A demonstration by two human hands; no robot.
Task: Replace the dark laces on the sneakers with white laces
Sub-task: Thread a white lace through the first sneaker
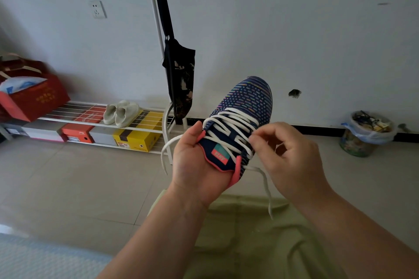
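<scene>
The sneaker (242,120) is held up in the air above the person's lap, its long axis running from the heel in the left hand (195,163) up and away to the toe. The left hand cups the heel, fingers curled round it. The right hand (288,154) sits just right of the tongue, its fingers (255,137) pinching a crossing of the white lace (229,123), already threaded through most eyelets; both lace ends hang loose beside the heel. No surface bears the sneaker; beyond it lie a tiled floor (68,176), a shoe rack (95,120) and a wall
</scene>
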